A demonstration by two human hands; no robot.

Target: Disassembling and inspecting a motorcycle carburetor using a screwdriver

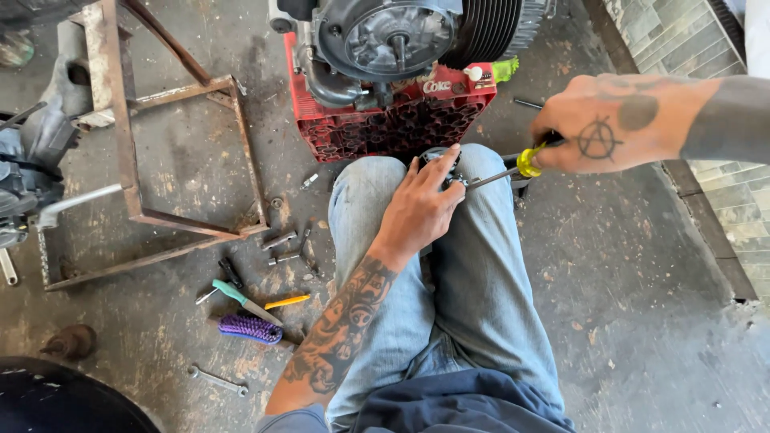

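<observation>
My left hand (421,207) grips a small round dark metal part (438,159) that rests between my knees, on my blue jeans. My right hand (605,122) is closed around the yellow handle of a screwdriver (513,167). Its metal shaft slants down to the left and its tip meets the part beside my left fingers. Most of the part is hidden under my left hand.
An engine (393,40) sits on a red plastic crate (393,120) ahead of my knees. A rusty metal frame (136,136) stands at left. A purple brush (250,327), a green-handled tool (241,298), a wrench (218,380) and bolts lie on the concrete floor. A tiled wall (722,192) rises at right.
</observation>
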